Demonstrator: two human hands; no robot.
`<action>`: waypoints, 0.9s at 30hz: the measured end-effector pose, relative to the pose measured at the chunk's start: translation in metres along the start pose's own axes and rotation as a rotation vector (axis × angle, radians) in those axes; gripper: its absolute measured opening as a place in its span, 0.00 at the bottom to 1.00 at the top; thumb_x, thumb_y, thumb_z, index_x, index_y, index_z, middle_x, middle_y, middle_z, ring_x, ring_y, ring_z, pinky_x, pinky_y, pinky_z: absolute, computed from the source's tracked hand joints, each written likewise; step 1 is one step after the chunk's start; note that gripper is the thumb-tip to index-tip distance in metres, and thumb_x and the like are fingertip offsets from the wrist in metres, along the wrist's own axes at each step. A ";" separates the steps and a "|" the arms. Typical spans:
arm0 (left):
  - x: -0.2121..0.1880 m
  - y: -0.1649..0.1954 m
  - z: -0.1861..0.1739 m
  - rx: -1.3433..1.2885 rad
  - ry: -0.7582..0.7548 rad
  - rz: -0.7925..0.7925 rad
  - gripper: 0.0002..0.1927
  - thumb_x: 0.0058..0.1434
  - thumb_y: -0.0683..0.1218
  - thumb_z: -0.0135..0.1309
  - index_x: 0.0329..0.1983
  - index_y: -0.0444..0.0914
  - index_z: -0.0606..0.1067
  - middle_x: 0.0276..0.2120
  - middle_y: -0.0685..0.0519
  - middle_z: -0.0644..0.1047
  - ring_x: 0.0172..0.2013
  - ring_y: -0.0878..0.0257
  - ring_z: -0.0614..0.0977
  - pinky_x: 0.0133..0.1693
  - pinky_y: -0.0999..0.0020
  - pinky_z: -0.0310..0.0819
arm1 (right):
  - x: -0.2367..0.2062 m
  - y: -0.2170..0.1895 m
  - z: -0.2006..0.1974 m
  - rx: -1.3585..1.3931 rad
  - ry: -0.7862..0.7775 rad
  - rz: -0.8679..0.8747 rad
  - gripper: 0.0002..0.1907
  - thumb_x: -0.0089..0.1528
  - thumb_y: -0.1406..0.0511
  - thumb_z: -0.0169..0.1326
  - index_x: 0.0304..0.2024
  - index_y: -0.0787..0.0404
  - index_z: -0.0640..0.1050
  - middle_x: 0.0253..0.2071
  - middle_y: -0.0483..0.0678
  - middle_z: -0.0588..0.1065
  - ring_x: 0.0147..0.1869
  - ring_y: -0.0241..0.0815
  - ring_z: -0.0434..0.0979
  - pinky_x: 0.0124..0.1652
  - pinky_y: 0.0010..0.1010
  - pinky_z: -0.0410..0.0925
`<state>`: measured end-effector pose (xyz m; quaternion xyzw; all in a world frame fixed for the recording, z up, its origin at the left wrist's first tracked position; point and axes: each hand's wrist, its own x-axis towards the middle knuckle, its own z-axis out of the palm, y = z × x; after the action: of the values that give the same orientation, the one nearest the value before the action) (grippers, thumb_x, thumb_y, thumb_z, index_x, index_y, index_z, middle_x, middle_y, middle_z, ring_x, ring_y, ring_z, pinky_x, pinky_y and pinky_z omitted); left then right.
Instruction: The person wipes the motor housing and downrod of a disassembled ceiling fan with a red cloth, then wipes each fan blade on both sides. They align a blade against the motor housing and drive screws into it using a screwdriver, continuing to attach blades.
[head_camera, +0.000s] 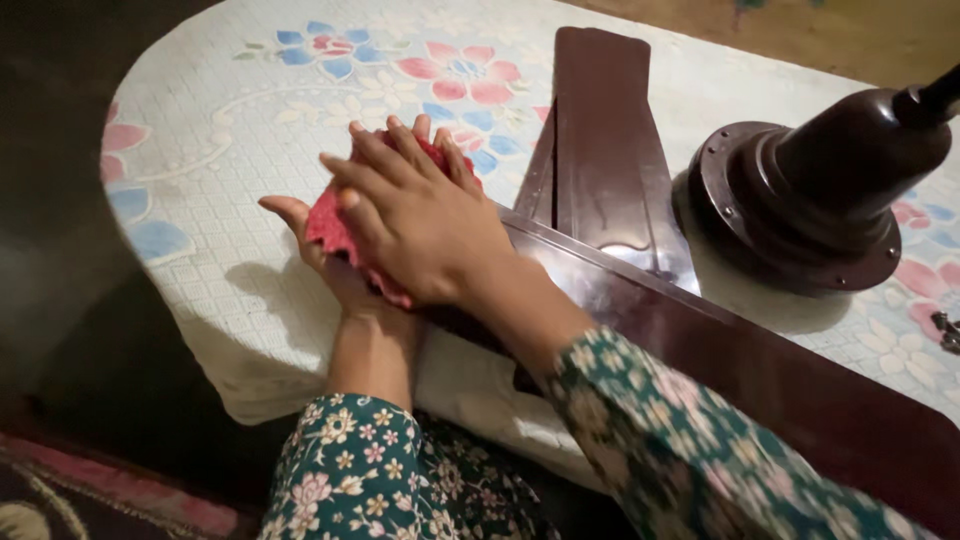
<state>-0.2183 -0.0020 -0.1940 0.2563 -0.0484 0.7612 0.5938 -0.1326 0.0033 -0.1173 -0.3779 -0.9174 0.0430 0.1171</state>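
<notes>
Sandwiching a red cloth (330, 228) between both hands (400, 225) on a fan blade (700, 340).

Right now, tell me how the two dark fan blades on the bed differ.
The near blade runs diagonally toward the camera, while the far blade points away toward the bed's far side. The near blade has its end wrapped in the red cloth between the left hand and right hand; the far blade lies untouched. Both are glossy dark brown.
</notes>
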 end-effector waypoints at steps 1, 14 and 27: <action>0.001 0.001 -0.002 -0.158 -0.028 -0.047 0.69 0.53 0.86 0.36 0.82 0.35 0.36 0.80 0.39 0.44 0.80 0.43 0.46 0.78 0.45 0.43 | -0.006 -0.003 -0.001 0.027 -0.014 -0.023 0.30 0.70 0.46 0.24 0.74 0.39 0.57 0.80 0.45 0.47 0.83 0.50 0.35 0.75 0.51 0.31; -0.002 0.003 -0.008 -0.301 -0.049 -0.132 0.69 0.53 0.84 0.35 0.82 0.33 0.39 0.81 0.40 0.48 0.80 0.44 0.49 0.79 0.44 0.44 | -0.035 -0.003 -0.009 0.099 -0.015 -0.082 0.31 0.71 0.46 0.22 0.76 0.38 0.53 0.81 0.43 0.44 0.84 0.48 0.34 0.75 0.54 0.31; 0.002 0.010 0.004 -0.227 -0.066 -0.162 0.45 0.59 0.53 0.44 0.79 0.32 0.53 0.79 0.45 0.55 0.80 0.47 0.53 0.79 0.50 0.44 | -0.102 0.015 -0.015 0.120 0.100 -0.036 0.29 0.73 0.50 0.28 0.76 0.46 0.58 0.81 0.48 0.47 0.84 0.53 0.41 0.74 0.50 0.40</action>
<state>-0.2268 -0.0045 -0.1868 0.2154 -0.1329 0.6917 0.6764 -0.0488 -0.0583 -0.1242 -0.3551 -0.9129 0.0768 0.1862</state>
